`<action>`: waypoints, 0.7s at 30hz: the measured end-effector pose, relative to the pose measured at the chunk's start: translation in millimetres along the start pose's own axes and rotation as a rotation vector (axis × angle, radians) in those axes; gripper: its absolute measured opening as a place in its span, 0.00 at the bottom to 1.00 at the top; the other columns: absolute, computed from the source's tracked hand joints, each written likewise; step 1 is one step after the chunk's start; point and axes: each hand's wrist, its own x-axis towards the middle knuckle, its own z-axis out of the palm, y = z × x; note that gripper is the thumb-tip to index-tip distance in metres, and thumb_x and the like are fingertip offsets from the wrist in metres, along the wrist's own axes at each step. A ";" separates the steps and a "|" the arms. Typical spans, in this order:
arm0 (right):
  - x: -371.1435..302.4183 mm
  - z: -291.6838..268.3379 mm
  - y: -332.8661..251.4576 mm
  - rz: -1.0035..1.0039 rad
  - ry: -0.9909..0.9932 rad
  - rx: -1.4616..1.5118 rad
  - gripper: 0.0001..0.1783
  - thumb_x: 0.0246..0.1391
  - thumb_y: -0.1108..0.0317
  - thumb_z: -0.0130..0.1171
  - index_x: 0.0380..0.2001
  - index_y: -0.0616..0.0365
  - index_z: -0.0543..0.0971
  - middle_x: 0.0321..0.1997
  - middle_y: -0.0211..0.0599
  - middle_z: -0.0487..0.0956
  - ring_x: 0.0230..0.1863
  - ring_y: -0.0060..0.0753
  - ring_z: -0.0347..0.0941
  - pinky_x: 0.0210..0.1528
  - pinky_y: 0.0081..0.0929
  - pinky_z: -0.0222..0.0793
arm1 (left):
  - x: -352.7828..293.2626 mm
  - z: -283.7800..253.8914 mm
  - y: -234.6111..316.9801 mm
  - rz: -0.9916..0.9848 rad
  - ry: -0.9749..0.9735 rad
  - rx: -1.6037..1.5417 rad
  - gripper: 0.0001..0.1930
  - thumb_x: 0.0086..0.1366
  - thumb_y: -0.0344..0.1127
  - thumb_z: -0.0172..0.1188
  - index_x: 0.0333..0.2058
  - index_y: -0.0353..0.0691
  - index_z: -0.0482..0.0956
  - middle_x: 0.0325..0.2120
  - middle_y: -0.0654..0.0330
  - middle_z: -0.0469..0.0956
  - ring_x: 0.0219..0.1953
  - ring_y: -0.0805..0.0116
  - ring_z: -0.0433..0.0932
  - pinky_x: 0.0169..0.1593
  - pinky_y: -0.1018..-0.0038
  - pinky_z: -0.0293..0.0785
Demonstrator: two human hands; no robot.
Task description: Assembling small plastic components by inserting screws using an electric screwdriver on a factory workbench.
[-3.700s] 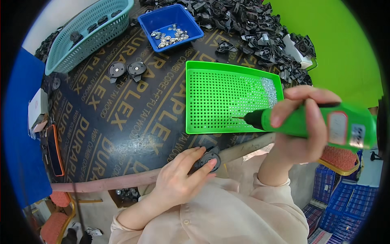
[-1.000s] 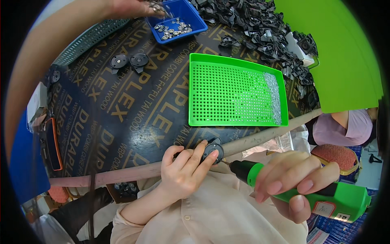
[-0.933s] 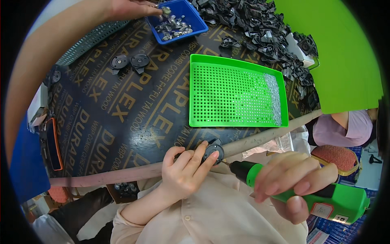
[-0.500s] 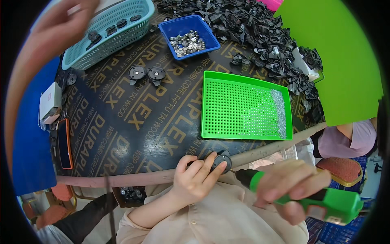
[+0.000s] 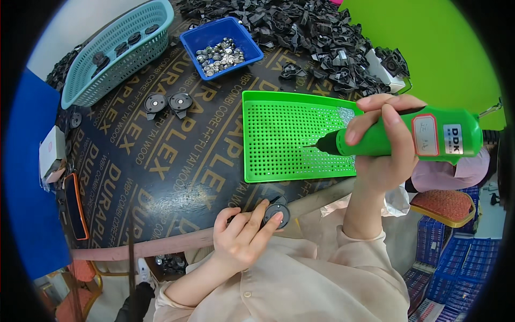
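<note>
My left hand [image 5: 244, 233] is closed around a round black plastic part [image 5: 277, 216] at the table's front edge. In my right hand [image 5: 389, 139] is a green electric screwdriver [image 5: 437, 134], raised over the right side of a green perforated tray [image 5: 257, 174]. The screwdriver's dark nose and thin bit point left, above the tray's holes. Small silvery screws [image 5: 346, 114] lie at the tray's right end, partly hidden by my hand and the tool. Left of the tray, two similar round black parts [image 5: 179, 101] rest side by side on the table.
A blue bin [image 5: 256, 56] holds small round metal pieces. Left of it stands a light-blue basket [image 5: 115, 75] with several black discs. Black plastic parts [image 5: 300, 32] are heaped along the back. An orange-edged phone [image 5: 76, 206] and a white box [image 5: 52, 150] lie at the left edge.
My right hand has lifted the screwdriver from beside the black part up over the green tray. The other person's arm at upper left has gone from view. My left hand keeps its hold.
</note>
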 end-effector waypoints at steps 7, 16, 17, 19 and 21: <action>-3.6 3.2 4.2 0.054 -0.012 0.084 0.09 0.53 0.76 0.48 0.37 0.71 0.68 0.29 0.60 0.75 0.14 0.35 0.71 0.21 0.26 0.69 | 0.4 0.8 -0.4 0.000 0.001 -0.007 0.16 0.46 0.31 0.66 0.38 0.47 0.82 0.38 0.56 0.81 0.25 0.72 0.69 0.41 0.72 0.63; -2.9 4.6 4.1 0.055 -0.036 0.083 0.08 0.54 0.77 0.48 0.36 0.70 0.68 0.28 0.58 0.75 0.14 0.33 0.70 0.18 0.26 0.68 | 2.8 0.0 -0.9 -0.005 0.000 -0.008 0.15 0.47 0.33 0.66 0.37 0.47 0.83 0.38 0.56 0.81 0.25 0.72 0.69 0.40 0.72 0.63; -2.8 4.0 4.5 0.052 -0.042 0.093 0.08 0.54 0.76 0.48 0.36 0.70 0.68 0.28 0.58 0.75 0.14 0.33 0.70 0.18 0.26 0.68 | 3.0 0.0 -1.1 -0.003 0.001 -0.008 0.15 0.47 0.33 0.66 0.37 0.47 0.83 0.38 0.56 0.81 0.25 0.72 0.69 0.40 0.72 0.63; -3.2 3.6 4.2 0.061 -0.049 0.083 0.08 0.54 0.76 0.48 0.36 0.70 0.68 0.28 0.58 0.75 0.14 0.33 0.70 0.18 0.26 0.68 | 2.6 0.4 -0.9 -0.005 0.001 -0.008 0.15 0.46 0.33 0.66 0.37 0.47 0.83 0.38 0.56 0.81 0.25 0.72 0.69 0.40 0.72 0.63; -3.5 4.1 3.9 0.070 -0.055 0.072 0.07 0.54 0.76 0.48 0.36 0.70 0.68 0.28 0.58 0.75 0.14 0.33 0.70 0.18 0.26 0.68 | 2.4 1.1 -0.9 -0.009 0.011 -0.008 0.15 0.46 0.34 0.66 0.37 0.47 0.83 0.38 0.56 0.81 0.25 0.72 0.69 0.40 0.72 0.64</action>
